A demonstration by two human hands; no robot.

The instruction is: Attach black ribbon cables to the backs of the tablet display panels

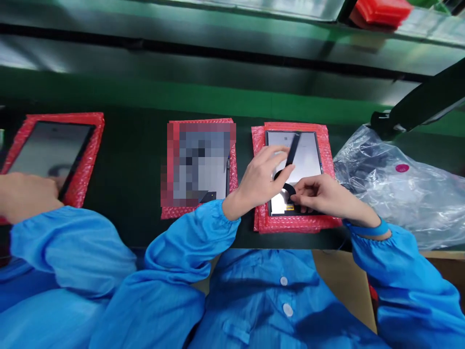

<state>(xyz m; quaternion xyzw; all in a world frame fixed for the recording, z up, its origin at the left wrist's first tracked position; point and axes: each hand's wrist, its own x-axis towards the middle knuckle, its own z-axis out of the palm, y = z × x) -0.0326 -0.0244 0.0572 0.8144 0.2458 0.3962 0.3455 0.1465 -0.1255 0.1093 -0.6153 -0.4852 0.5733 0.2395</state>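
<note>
A flat screen panel (pixel 307 152) lies on a red bubble-wrap sheet (pixel 294 223) on the dark belt in front of me. My left hand (pixel 259 179) is over the panel's left side, its fingers pinching a long black strip (pixel 292 150) that curves down to the panel's lower part. My right hand (pixel 321 194) rests on the panel's lower right, fingers closed on the black strip's lower end. Both arms wear blue sleeves.
A second panel (pixel 201 162) on red wrap lies to the left. Further left, another person's hand (pixel 27 194) touches a third panel (pixel 51 150). A clear plastic bag (pixel 395 189) of dark parts sits right, under a black arm (pixel 421 104).
</note>
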